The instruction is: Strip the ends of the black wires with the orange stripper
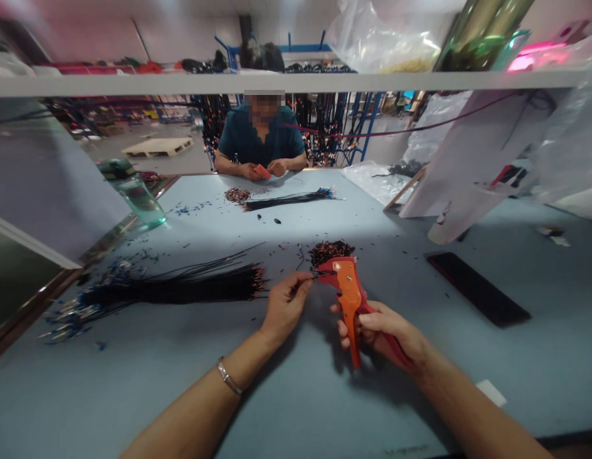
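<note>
In my right hand (379,325) is a wire stripper (348,287) with an orange and red body, its jaws pointing left. My left hand (287,303) pinches a thin dark wire close to those jaws; most of the wire is hidden by the fingers. Just behind the tool lies a heap of cut black and copper-coloured scraps (330,252). Left of my left hand, a thick bundle of black wires (181,287) rests on the table, with copper-coloured ends to the right and blue-and-silver terminals (69,322) to the left.
Across the table (296,395) sits a person (261,137) holding an orange tool, behind another wire bundle (286,201). A black phone (478,288) lies at right. A green-tinted bottle (143,201) stands at left. A white shelf (296,84) spans overhead.
</note>
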Motion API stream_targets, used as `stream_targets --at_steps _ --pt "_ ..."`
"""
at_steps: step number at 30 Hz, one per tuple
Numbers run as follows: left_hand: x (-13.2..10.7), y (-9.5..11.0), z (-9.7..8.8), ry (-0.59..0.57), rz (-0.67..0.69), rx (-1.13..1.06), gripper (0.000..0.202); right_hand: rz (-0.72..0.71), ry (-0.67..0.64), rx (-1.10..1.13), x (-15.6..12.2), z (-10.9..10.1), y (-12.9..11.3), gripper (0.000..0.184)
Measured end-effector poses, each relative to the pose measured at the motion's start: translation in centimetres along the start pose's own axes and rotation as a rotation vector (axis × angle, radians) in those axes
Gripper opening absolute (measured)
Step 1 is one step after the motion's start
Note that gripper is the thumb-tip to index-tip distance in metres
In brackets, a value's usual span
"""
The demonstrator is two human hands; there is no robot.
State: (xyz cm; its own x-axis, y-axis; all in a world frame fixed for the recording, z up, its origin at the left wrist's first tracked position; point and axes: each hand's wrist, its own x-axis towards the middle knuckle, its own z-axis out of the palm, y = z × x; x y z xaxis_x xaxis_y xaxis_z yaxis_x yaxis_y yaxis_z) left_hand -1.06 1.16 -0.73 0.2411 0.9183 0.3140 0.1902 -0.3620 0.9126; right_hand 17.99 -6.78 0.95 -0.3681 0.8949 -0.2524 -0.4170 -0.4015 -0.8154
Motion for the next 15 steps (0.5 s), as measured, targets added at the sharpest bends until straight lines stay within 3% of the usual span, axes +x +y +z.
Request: stream_targets --at_steps 15 --pt "0.07 -0.07 -0.1 0.058 0.095 0.071 0.016 -0.023 -0.027 -0.056 -0.3 0.02 -0.12 0.04"
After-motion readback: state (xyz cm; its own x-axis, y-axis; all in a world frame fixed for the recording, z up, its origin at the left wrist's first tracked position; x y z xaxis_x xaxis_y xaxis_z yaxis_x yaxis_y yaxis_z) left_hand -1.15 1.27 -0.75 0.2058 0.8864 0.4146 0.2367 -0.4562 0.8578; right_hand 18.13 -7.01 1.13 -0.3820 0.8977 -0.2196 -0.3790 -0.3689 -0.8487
